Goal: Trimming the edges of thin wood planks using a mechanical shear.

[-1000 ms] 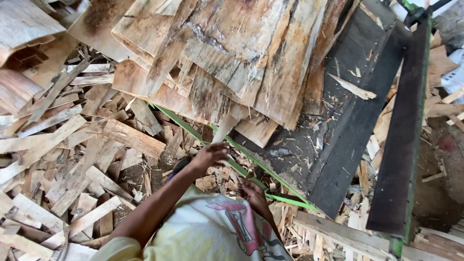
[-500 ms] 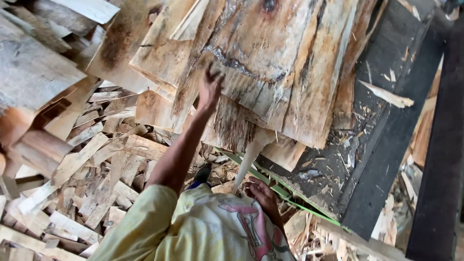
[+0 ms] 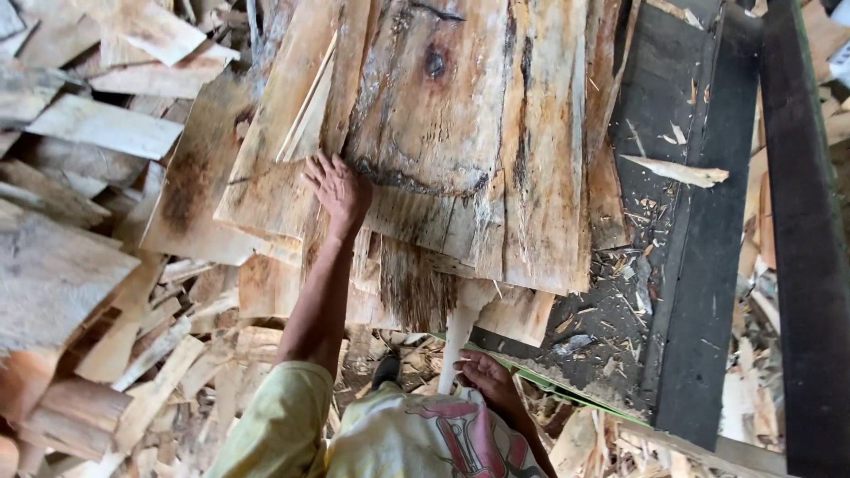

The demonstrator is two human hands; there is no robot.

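Left hand (image 3: 338,188) lies flat on the stack of rough wood slabs (image 3: 460,133), fingers spread, palm down at the stack's near-left edge; it pins a slab, grips nothing. Right hand (image 3: 489,382) is low by the body, fingers curled loosely around the base of a pale wooden stick (image 3: 460,332) that runs up under the stack's near edge; can't tell how tight that grip is.

Progress, as a judgement: stack overhangs the near-left edge of the dark machine bed (image 3: 682,265), slabs fanned unevenly, none pulled clear. Looks early in the handling; top slab only contacted, not lifted.

Counts:
- hands: 2, both the person's own
- slabs in stack: at least 5 overlapping layers, exact number hidden
- stick: 1
- loose splinter on the bed: 1 (image 3: 677,170)
- offcuts on floor at left (image 3: 115,336): dozens, too many to count
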